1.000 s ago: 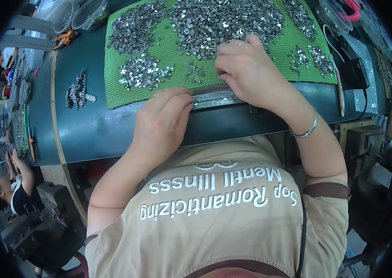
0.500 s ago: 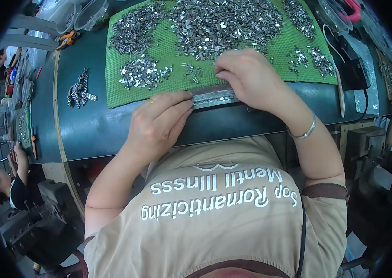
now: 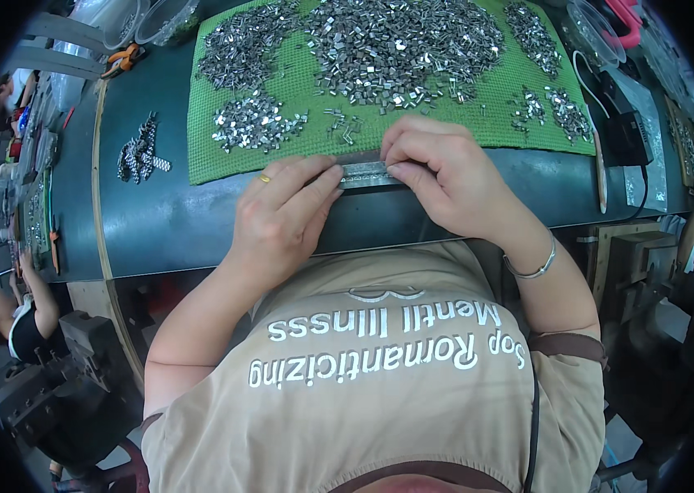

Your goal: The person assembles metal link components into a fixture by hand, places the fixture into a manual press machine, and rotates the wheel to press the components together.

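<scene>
A narrow silvery metal bar lies along the front edge of the green mat, with a row of tiny metal links along it. My left hand is closed on its left end, thumb in front and fingers behind. Over the bar's right part, my right hand pinches thumb and forefinger together. Whatever those fingertips hold is hidden, and that hand covers the bar's right end. Just beyond the bar, a few loose metal pins are scattered on the mat.
The green textured mat carries a large heap of small metal pieces and several smaller heaps. Left of it lie a metal link chain and orange-handled pliers. A black power adapter sits at right. Other people work at both sides.
My right hand has come back from the loose pieces on the mat, down to the bar, its fingertips now at the row of links. My left hand keeps its hold.
</scene>
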`<control>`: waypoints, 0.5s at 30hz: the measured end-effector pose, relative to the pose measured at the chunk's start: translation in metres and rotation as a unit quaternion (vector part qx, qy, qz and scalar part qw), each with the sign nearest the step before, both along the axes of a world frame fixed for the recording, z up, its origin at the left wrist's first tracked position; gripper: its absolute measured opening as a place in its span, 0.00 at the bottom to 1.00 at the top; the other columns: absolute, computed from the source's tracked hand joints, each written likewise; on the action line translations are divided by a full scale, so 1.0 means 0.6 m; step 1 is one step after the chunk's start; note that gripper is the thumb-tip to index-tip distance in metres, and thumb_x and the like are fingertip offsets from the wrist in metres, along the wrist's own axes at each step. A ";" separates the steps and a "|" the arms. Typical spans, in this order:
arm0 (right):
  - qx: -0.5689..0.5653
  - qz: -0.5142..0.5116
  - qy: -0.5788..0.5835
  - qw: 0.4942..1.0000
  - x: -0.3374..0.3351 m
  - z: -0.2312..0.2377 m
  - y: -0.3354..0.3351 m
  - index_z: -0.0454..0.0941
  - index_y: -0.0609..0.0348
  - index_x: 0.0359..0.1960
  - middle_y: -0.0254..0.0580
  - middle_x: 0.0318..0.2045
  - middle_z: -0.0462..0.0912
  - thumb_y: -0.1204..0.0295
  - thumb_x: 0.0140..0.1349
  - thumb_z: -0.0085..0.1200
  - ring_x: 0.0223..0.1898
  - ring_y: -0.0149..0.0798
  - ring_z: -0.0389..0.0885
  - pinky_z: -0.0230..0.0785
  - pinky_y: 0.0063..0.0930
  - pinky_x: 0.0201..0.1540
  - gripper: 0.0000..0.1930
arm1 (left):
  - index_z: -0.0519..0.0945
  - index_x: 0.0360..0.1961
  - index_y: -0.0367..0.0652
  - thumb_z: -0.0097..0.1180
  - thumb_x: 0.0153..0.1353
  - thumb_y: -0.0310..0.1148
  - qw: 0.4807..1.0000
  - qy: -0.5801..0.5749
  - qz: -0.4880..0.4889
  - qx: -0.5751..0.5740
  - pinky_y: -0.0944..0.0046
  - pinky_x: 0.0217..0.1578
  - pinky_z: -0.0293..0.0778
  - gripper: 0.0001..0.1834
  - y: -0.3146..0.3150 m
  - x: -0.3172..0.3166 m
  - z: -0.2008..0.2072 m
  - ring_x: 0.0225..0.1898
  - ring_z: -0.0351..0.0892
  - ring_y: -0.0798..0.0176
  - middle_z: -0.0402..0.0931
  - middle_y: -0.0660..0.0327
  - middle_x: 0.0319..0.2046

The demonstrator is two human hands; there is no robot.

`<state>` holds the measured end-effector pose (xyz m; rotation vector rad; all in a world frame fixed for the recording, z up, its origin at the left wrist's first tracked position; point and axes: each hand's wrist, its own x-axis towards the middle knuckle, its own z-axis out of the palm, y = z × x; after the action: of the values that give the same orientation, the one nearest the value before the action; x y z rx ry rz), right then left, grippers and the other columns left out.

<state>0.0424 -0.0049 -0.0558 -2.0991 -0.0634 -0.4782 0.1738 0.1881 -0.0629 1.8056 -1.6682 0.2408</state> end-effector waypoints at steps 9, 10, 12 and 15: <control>-0.205 -0.013 -0.010 0.979 -0.003 -0.002 0.018 0.74 0.67 0.30 0.48 0.35 0.78 0.83 0.50 0.57 0.35 0.50 0.77 0.71 0.40 0.36 0.06 | 0.84 0.35 0.36 0.63 0.52 0.19 0.982 0.177 0.005 0.069 0.58 0.38 0.79 0.08 0.000 0.010 0.027 0.37 0.84 0.51 0.84 0.52 0.37; -0.242 -0.018 -0.026 0.970 -0.010 -0.004 0.021 0.74 0.65 0.29 0.46 0.34 0.77 0.80 0.50 0.55 0.36 0.49 0.77 0.72 0.40 0.38 0.05 | 0.84 0.35 0.36 0.63 0.52 0.19 0.982 0.176 0.005 0.070 0.58 0.38 0.79 0.08 -0.002 0.011 0.029 0.37 0.84 0.51 0.84 0.52 0.37; -0.278 -0.024 -0.041 0.960 -0.019 -0.014 0.031 0.75 0.64 0.28 0.44 0.33 0.75 0.78 0.49 0.54 0.38 0.48 0.76 0.73 0.40 0.40 0.04 | 0.84 0.33 0.35 0.62 0.52 0.19 0.978 0.192 0.010 0.081 0.58 0.38 0.79 0.06 -0.007 0.012 0.033 0.36 0.84 0.51 0.84 0.52 0.36; -0.284 -0.087 -0.121 0.947 -0.027 -0.028 0.041 0.77 0.67 0.36 0.47 0.37 0.76 0.77 0.49 0.54 0.40 0.48 0.77 0.72 0.39 0.44 0.11 | 0.83 0.32 0.35 0.63 0.52 0.20 0.978 0.188 0.016 0.090 0.58 0.38 0.79 0.06 -0.013 0.010 0.035 0.37 0.84 0.51 0.84 0.53 0.36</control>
<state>0.0261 0.0199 -0.0727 -2.6082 -0.1780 -0.9094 0.1797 0.1806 -0.0421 1.8705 -1.4275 -0.2342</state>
